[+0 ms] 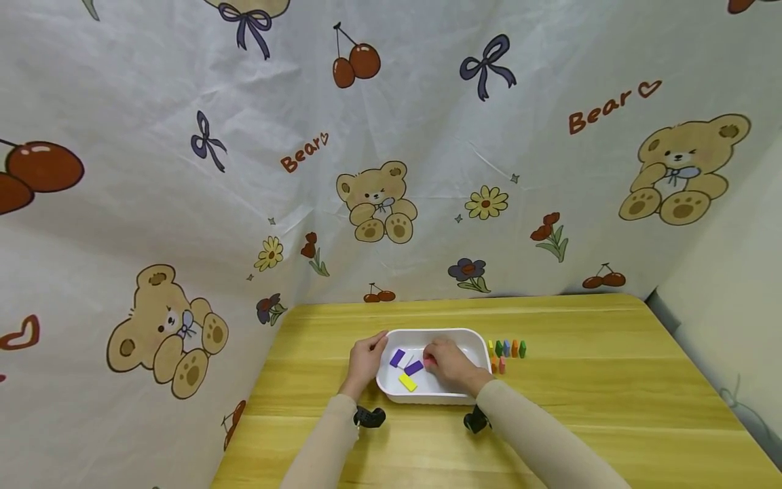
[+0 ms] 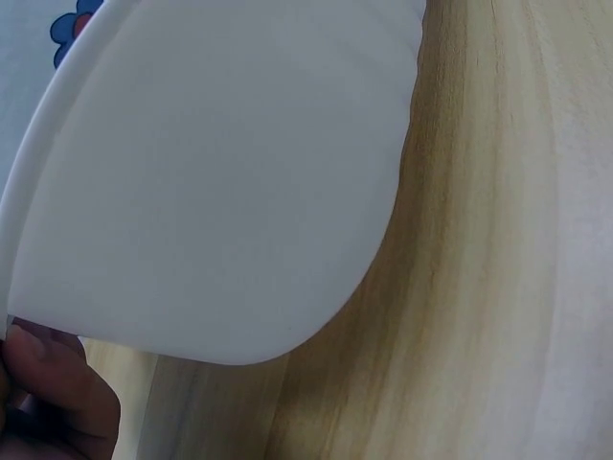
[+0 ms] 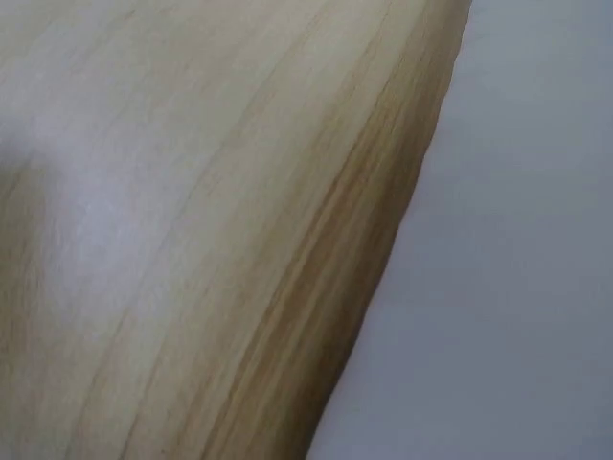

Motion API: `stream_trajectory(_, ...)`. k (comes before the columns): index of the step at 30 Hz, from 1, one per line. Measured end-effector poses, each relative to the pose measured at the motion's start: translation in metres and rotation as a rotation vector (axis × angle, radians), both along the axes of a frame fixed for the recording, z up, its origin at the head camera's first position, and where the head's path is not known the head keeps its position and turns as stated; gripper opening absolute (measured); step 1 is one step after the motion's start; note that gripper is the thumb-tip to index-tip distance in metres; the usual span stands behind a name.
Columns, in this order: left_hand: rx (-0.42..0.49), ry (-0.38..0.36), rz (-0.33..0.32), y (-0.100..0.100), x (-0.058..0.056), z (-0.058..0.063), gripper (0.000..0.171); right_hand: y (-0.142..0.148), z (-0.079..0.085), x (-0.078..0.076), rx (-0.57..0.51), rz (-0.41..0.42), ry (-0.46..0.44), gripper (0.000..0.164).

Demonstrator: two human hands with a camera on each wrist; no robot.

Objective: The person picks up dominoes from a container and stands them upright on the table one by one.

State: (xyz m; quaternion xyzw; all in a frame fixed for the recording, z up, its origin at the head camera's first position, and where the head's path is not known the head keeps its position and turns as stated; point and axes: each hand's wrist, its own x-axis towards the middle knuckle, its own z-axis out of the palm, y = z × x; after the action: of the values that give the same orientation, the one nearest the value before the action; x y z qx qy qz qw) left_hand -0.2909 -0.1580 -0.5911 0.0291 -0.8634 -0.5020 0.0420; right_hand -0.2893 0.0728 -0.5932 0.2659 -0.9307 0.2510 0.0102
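A white plastic tray (image 1: 427, 399) stands on the table with small flat domino blocks inside. My left hand (image 1: 364, 363) grips its left rim; the left wrist view shows the thumb and curled fingers at the edge of the tray wall (image 2: 220, 192). Inside the tray, my right hand (image 1: 452, 367) reaches down with its fingertips around a pink domino (image 1: 430, 364), mostly hidden by the fingers. Left of it lie a purple domino (image 1: 397, 358), a white domino (image 1: 405, 361), another purple domino (image 1: 413, 367) and a yellow domino (image 1: 407, 382). The right wrist view shows no fingers.
Just right of the tray, several dominoes stand upright in a row, among them a blue domino (image 1: 506, 348). An orange domino (image 1: 493, 365) and a pink one (image 1: 502, 365) stand before them. A printed cloth (image 1: 427, 272) hangs behind the wooden table (image 1: 611, 387).
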Motion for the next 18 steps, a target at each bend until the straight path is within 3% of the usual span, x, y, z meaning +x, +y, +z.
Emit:
stream_trajectory(6, -0.004, -0.005, -0.001, 0.0005, 0.0012, 0.0004, 0.036, 0.0025, 0.0035, 0.0028, 0.013, -0.009, -0.044, 0.006)
stream_trajectory(13, 0.016, -0.007, -0.005, 0.0009, 0.0031, 0.0041, 0.034, 0.0069, 0.0031, 0.0036, 0.002, 0.003, -0.042, 0.026)
stream_trajectory(18, 0.019, -0.010, 0.000, 0.0010, 0.0024, 0.0032, 0.033, 0.0081, 0.0020, 0.0020, -0.004, -0.003, -0.058, 0.024)
